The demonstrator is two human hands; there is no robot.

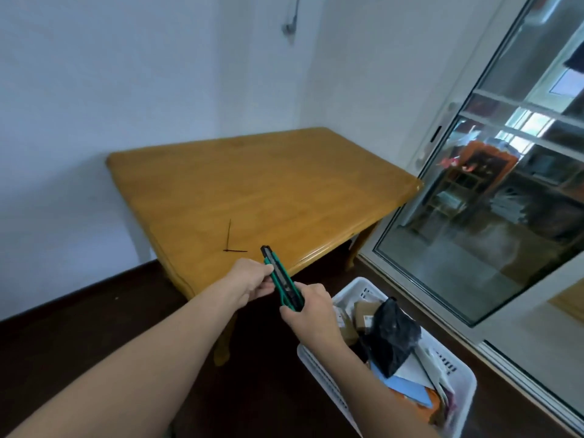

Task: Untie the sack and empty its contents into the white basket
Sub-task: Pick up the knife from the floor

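Left grip (252,281), right grip (311,308) round cutter (279,273), white basket (354,282) — below-right

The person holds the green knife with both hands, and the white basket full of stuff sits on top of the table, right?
Not quite. The head view shows the white basket on the floor beside the table, not on top of it. The left hand and right hand do both hold the green knife.
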